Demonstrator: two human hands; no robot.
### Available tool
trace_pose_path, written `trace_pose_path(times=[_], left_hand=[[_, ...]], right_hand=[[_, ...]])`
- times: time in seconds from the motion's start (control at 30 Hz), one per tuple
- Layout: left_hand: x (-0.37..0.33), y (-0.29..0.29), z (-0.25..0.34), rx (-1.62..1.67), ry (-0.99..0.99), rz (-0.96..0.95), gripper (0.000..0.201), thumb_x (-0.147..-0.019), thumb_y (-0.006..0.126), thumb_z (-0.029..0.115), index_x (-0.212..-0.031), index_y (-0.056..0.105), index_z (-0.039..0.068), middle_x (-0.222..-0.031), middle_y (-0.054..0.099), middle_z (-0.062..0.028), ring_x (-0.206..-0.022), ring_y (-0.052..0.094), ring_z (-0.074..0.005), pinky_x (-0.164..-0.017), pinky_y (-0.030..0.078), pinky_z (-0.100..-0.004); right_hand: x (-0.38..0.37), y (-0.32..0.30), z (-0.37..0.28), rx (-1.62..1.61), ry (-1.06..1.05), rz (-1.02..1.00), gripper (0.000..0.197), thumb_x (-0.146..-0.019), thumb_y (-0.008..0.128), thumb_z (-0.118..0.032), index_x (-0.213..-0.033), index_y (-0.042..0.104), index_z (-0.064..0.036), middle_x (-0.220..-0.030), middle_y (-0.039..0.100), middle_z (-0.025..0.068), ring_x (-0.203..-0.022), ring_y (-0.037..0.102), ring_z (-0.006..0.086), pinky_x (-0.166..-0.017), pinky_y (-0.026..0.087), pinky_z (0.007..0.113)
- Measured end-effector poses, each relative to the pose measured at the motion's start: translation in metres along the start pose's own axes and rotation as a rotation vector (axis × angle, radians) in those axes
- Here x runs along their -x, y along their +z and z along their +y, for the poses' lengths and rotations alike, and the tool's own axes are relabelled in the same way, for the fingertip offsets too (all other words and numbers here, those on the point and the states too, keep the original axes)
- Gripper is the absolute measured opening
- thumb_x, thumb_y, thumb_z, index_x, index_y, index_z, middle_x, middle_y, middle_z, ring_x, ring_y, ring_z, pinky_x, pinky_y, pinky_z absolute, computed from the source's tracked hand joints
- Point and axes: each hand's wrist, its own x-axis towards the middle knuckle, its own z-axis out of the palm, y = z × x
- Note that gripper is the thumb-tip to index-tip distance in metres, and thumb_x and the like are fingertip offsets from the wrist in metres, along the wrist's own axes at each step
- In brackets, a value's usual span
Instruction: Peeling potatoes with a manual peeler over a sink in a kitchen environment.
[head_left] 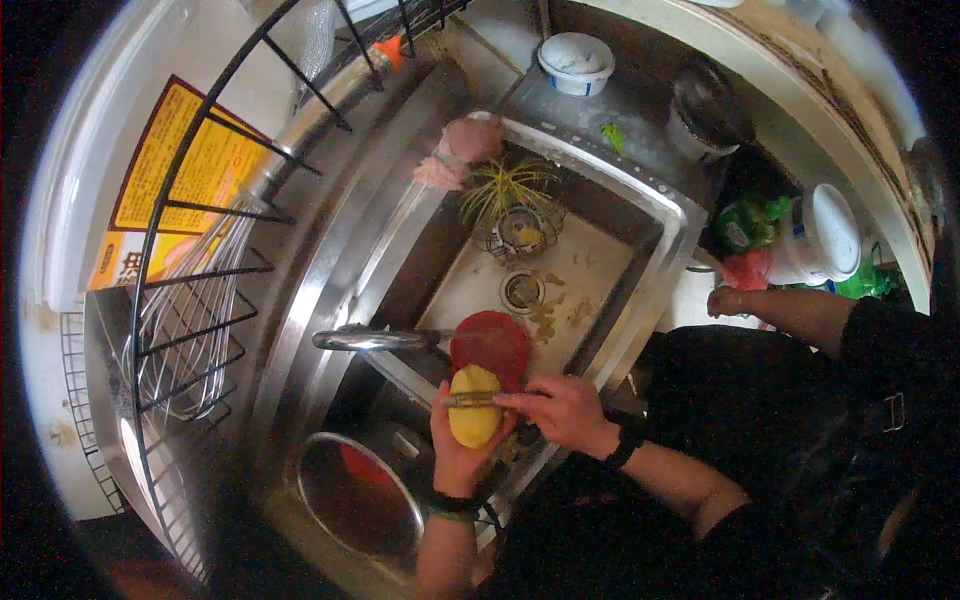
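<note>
My left hand (458, 465) is wrapped around a yellow, peeled-looking potato (475, 425) from below, above the near part of the metal sink (590, 330). A peeler (470, 400) lies across the potato's upper side. It is held in my right hand (568, 412), with the index finger stretched along it. Just beyond the potato is a round red bowl (488, 345), partly hidden by it. A chrome faucet (370, 340) reaches in from the left toward the bowl. Scattered pale peelings (543, 315) lie on the sink floor beside the drain (522, 290).
A large metal pot (360, 495) stands at lower left. The black wire rack (150, 230) and whisk (185, 320) occupy the left. Pink cloth (462, 150) hangs over the sink's far corner, near a white tub (577, 64). Another person's arm (790, 312) is at right, by a white bucket (825, 240).
</note>
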Motion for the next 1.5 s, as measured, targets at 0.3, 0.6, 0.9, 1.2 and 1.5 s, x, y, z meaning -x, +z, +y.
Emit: trace_pose_path(times=[0.3,0.6,0.9,1.2,1.5], left_hand=[[-0.002,-0.005,0.009,0.297,-0.202,-0.156,0.046,-0.093,0.041,0.041,-0.119,0.052,0.005,-0.109,0.061,-0.0164,-0.093,0.062,-0.0340,-0.077,0.053,-0.0447],[0.007,-0.008,0.003,0.022,-0.090,-0.095,0.049,-0.095,0.038,0.041,-0.128,0.046,0.006,-0.116,0.059,-0.0160,-0.099,0.060,-0.0327,-0.080,0.052,-0.0466],[0.000,-0.014,0.007,-0.366,0.104,-0.157,0.051,-0.094,0.040,0.041,-0.129,0.044,0.004,-0.123,0.056,-0.0155,-0.103,0.059,-0.0317,-0.083,0.052,-0.0462],[-0.008,-0.008,0.011,0.072,0.007,-0.249,0.053,-0.092,0.044,0.040,-0.131,0.041,0.003,-0.127,0.052,-0.0158,-0.109,0.056,-0.0331,-0.085,0.052,-0.0443],[-0.016,-0.024,0.013,-0.205,0.099,-0.222,0.052,-0.093,0.044,0.041,-0.131,0.040,0.006,-0.123,0.054,-0.0152,-0.104,0.059,-0.0309,-0.082,0.053,-0.0458]], right_hand=[[-0.013,-0.005,0.013,0.135,-0.214,0.032,0.044,-0.075,0.057,-0.013,-0.110,0.064,-0.0384,-0.078,0.054,-0.0048,-0.066,0.058,0.0153,-0.053,0.048,0.030],[-0.012,-0.007,0.034,0.021,0.106,0.001,0.036,-0.080,0.059,-0.019,-0.110,0.064,-0.0376,-0.069,0.053,0.0004,-0.060,0.058,0.0211,-0.048,0.047,0.036],[-0.021,-0.012,0.034,0.221,0.207,-0.130,0.029,-0.084,0.058,-0.018,-0.109,0.066,-0.0297,-0.079,0.061,0.0031,-0.069,0.062,0.0251,-0.057,0.050,0.035],[-0.013,0.002,0.015,-0.050,0.140,0.001,0.028,-0.085,0.057,-0.023,-0.111,0.065,-0.0314,-0.077,0.058,0.0044,-0.064,0.060,0.0259,-0.053,0.049,0.037],[-0.016,0.007,0.042,0.021,0.437,-0.172,0.026,-0.089,0.052,-0.032,-0.114,0.063,-0.0324,-0.089,0.065,0.0084,-0.079,0.063,0.0290,-0.063,0.051,0.045]])
